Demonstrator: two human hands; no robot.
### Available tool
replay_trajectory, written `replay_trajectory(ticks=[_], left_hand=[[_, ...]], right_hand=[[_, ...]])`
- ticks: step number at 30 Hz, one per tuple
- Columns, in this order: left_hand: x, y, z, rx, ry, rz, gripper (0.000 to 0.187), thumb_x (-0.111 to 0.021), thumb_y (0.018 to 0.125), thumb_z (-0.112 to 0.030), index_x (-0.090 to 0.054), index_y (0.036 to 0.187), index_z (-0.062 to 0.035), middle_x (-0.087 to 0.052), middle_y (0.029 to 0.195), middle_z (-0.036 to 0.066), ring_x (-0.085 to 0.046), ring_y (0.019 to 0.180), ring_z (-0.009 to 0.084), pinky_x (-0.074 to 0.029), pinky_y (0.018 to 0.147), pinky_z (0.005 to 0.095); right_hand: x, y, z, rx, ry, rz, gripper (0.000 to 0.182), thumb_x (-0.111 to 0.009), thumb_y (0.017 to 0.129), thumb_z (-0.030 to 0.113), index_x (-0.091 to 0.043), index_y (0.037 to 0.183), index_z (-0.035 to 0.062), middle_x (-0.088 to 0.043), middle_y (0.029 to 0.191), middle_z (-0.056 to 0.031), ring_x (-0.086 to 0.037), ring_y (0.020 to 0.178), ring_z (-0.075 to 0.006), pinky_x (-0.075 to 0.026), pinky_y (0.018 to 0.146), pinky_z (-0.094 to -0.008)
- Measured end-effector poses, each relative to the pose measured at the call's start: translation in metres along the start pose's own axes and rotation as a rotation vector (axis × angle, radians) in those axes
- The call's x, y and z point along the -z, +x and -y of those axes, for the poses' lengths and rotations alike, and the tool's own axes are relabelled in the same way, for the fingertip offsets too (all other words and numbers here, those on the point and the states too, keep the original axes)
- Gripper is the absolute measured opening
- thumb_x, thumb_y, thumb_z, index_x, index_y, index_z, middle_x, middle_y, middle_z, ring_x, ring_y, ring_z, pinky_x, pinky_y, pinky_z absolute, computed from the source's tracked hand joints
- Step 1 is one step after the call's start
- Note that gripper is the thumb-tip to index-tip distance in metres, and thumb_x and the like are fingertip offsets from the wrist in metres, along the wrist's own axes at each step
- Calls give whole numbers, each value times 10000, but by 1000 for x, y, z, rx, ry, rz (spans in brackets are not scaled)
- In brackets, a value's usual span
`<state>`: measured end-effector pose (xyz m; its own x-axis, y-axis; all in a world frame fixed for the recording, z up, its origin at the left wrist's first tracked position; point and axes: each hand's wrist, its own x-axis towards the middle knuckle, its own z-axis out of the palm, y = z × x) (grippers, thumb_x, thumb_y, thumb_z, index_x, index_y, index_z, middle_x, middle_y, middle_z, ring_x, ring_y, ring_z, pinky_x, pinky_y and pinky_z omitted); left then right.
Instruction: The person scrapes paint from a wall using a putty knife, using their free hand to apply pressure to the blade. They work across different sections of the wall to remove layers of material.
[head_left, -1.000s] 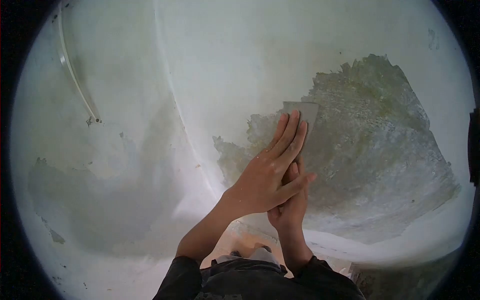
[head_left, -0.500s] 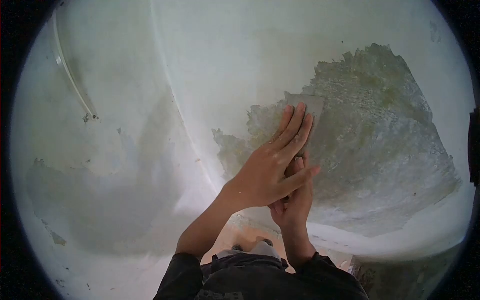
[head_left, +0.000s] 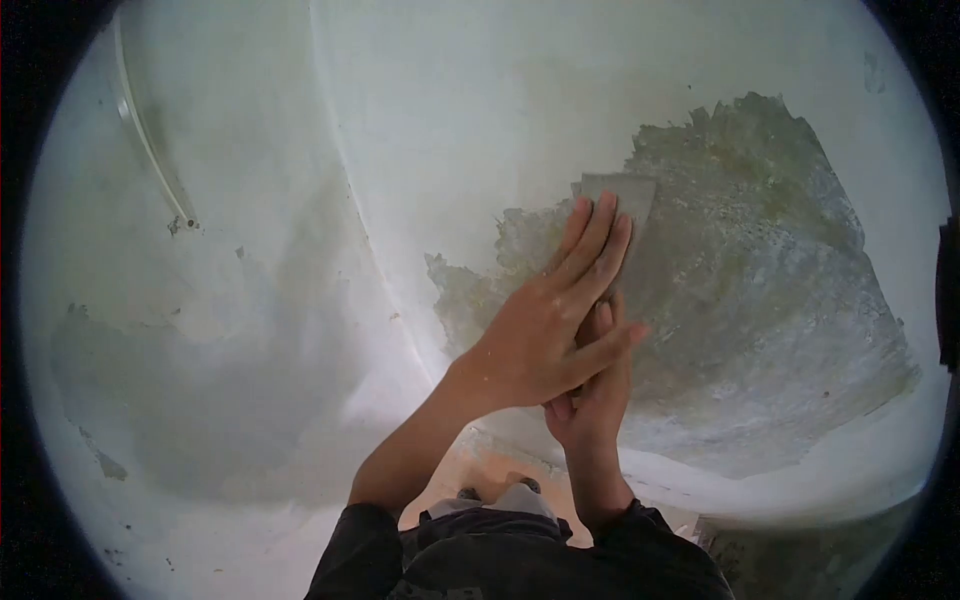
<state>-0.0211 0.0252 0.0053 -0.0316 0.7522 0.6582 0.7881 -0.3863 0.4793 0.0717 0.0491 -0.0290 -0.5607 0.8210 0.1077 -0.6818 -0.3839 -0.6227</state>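
A flat grey scraper (head_left: 636,203) lies with its broad blade against the wall, at the left edge of a bare patch (head_left: 770,240) where the pale coating is gone. My right hand (head_left: 600,385) is closed around its lower end; the handle is mostly hidden by my hands. Across the blade rests my left hand (head_left: 560,310), its fingers stretched out flat and pressing on the scraper. The left thumb crosses over my right hand.
Pale coated wall (head_left: 450,120) surrounds the patch. A corner line (head_left: 352,200) runs down left of it. On the left wall (head_left: 250,400), a thin white conduit (head_left: 140,130) hangs near grey stains. My feet stand on a brownish floor (head_left: 480,470) below.
The scraper and both hands have slid a little upward along the patch's edge. The grip looks the same.
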Motion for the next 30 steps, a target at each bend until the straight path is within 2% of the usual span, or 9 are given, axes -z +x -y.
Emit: replay_trajectory(ticks=[4,9,13,16,18,22,24,27,30], left_hand=[[-8,-21,2,31,25,-4,881,-584,899,-452,-150,1543,-37,-69,1608,211,-50,1485,378,-230,1152,498],[-16,-57,7,104,151,-12,865,-563,930,-436,-128,1538,0,-80,1588,273,-112,1476,410,-340,1053,485],[-20,-66,15,156,142,5,858,-557,932,-430,-127,1539,-2,-76,1588,273,-110,1477,407,-333,1058,497],[-16,-53,19,162,144,-22,855,-555,933,-423,-126,1537,3,-79,1587,276,-102,1479,404,-335,1057,501],[-13,-42,21,188,-5,-21,833,-527,944,-438,-123,1543,-22,-48,1608,218,-55,1487,375,-200,1159,488],[-10,-40,20,170,30,8,791,-521,953,-394,-141,1541,-25,-53,1609,211,-52,1486,370,-185,1171,473],[-7,-37,20,155,5,-38,767,-522,953,-355,-153,1540,-28,-60,1609,206,-47,1485,367,-177,1174,478],[-5,-37,16,172,-8,-15,775,-532,943,-347,-151,1542,-35,-67,1609,206,-41,1485,370,-183,1172,477],[-8,-37,19,157,-23,-48,781,-538,940,-343,-147,1544,-39,-61,1610,203,-33,1484,373,-183,1172,476]], right_hand=[[25,-9,2,1,-264,140,548,-339,1065,267,-174,1518,7,-561,1219,-96,-582,984,-61,-490,763,-199],[48,-16,-12,-150,-373,309,550,-388,1056,281,-195,1525,69,-633,996,-31,-518,589,12,-382,419,-168],[55,-14,-19,-220,-393,295,551,-397,1053,281,-205,1521,63,-626,1029,-34,-510,567,4,-362,391,-171],[50,-4,-22,-220,-297,297,550,-389,1056,290,-207,1526,72,-605,1188,-68,-583,704,-17,-436,482,-175],[31,-2,-21,-180,-242,123,547,-357,1064,301,-188,1534,79,-504,1389,-102,-614,993,-73,-509,683,-211],[27,-1,-38,-111,-82,1,556,-367,1060,358,-247,1508,52,-591,1197,-96,-602,840,-88,-516,659,-218],[23,-1,-22,-188,-189,209,553,-324,1071,283,-142,1541,56,-302,1545,-125,-417,1347,-162,-418,1002,-257],[33,-3,-33,23,-507,300,548,-322,1072,274,-149,1537,41,-274,1555,-137,-385,1368,-156,-398,1028,-259],[21,1,-23,-161,-254,222,535,-308,1074,268,-154,1534,42,-296,1542,-137,-385,1369,-155,-406,1026,-264]])
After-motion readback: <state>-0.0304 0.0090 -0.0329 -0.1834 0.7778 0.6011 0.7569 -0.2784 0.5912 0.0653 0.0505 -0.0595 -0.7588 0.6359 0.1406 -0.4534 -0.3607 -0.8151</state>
